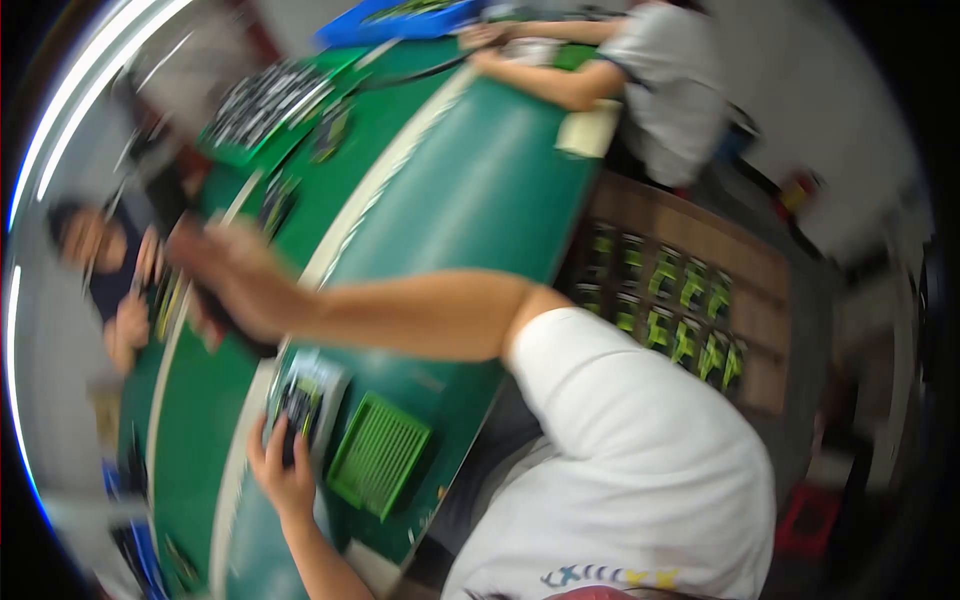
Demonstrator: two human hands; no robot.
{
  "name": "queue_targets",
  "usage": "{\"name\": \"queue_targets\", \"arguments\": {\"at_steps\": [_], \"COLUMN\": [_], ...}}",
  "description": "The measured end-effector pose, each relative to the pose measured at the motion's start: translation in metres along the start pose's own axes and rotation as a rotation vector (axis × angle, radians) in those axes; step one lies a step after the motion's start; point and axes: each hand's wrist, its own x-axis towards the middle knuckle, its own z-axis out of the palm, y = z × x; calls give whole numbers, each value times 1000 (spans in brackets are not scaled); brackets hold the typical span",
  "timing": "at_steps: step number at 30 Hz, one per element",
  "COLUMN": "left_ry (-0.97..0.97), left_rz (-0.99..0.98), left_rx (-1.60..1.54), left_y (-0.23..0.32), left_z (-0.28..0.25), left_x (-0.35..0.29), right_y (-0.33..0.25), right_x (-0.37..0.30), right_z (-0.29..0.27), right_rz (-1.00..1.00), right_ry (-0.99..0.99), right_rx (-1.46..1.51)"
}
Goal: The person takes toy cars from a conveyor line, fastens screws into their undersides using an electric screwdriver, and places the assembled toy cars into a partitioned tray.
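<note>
A: Where is the left hand (pixel 284 482)?
B: Over the surface (pixel 470 190), closed on the near end of a black-and-green device (pixel 299 402), a finger and the thumb on either side of it.
A: And the device itself?
B: It lies at a pale block (pixel 331 378), close to the pale strip (pixel 390 170) that runs along the surface's far edge. I can't tell how it sits there.
A: What about the right hand (pixel 250 283)?
B: Raised on an outstretched arm, clamped around a long dark object (pixel 165 190). It's too blurred for me to say what kind.
A: Anything beside the block?
B: A green slatted basket (pixel 380 455), between it and the surface's near edge.
A: And further off?
B: A co-worker in white (pixel 665 85) leans both forearms over the surface's far end. Another, in dark clothing (pixel 110 265), is across on the left, hands raised in front. Past the near edge, a brown board (pixel 760 310) carries rows of black-and-green pieces (pixel 692 285).
</note>
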Motion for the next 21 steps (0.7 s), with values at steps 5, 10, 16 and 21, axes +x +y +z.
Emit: {"name": "queue_targets", "arguments": {"at_steps": [5,10,16,21], "left_ry": [47,186,57,53], "left_rz": [57,-175,-214,-155], "left_rx": [40,-191,-412,-376], "left_y": [22,-5,-17,-28], "left_z": [-2,-1,2,6], "left_x": [6,-26,-29,-24], "right_y": [-19,-16,0,24], "right_x": [-10,-21,-51,-81], "right_z": [-25,-29,0,24], "right_rz": [141,186,322,418], "right_ry": [-221,-392,-470,-563], "right_rx": [-67,-96,-88,-56]}}
